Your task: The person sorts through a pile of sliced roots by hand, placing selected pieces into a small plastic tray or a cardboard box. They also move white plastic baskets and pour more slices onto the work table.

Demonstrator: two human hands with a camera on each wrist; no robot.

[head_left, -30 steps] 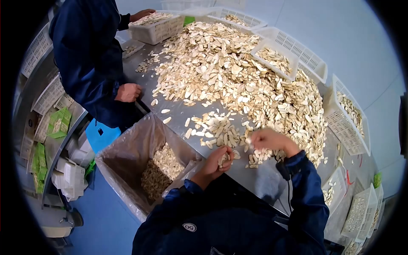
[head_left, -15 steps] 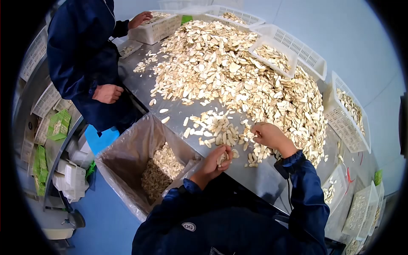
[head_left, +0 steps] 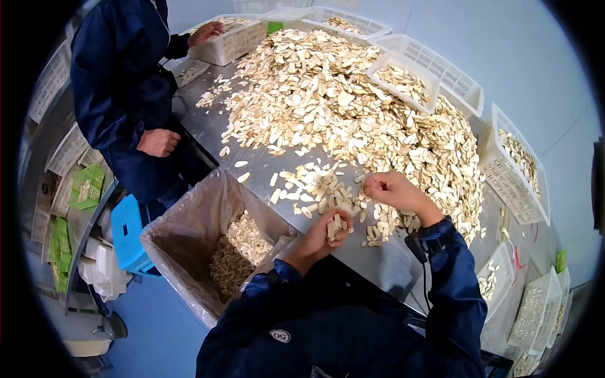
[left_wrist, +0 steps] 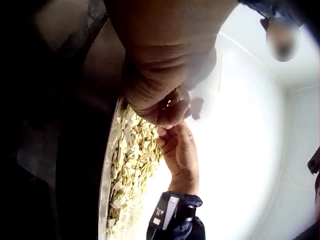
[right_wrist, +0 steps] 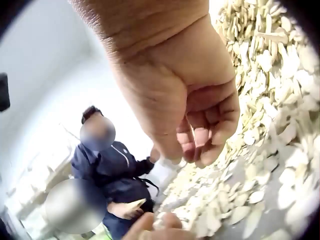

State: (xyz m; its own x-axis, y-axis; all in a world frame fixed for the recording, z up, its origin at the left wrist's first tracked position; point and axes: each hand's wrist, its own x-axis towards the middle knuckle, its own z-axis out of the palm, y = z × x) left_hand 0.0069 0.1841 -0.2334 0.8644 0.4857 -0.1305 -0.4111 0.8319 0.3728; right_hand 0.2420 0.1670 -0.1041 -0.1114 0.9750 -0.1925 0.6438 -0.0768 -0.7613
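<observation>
My left grip point(head_left: 319, 238) clamps pale slices point(head_left: 337, 227), my right grip point(head_left: 396, 191) curls fingers together; the plastic-lined bin point(head_left: 186, 228) holds pale pieces point(head_left: 239, 255), the white basket point(head_left: 503, 171) more slices point(head_left: 520, 159).

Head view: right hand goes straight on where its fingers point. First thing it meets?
Probably the loose cluster of pale slices just to the left of the right hand. Its height over them is hard to judge from this view, so it might pass above.
</observation>
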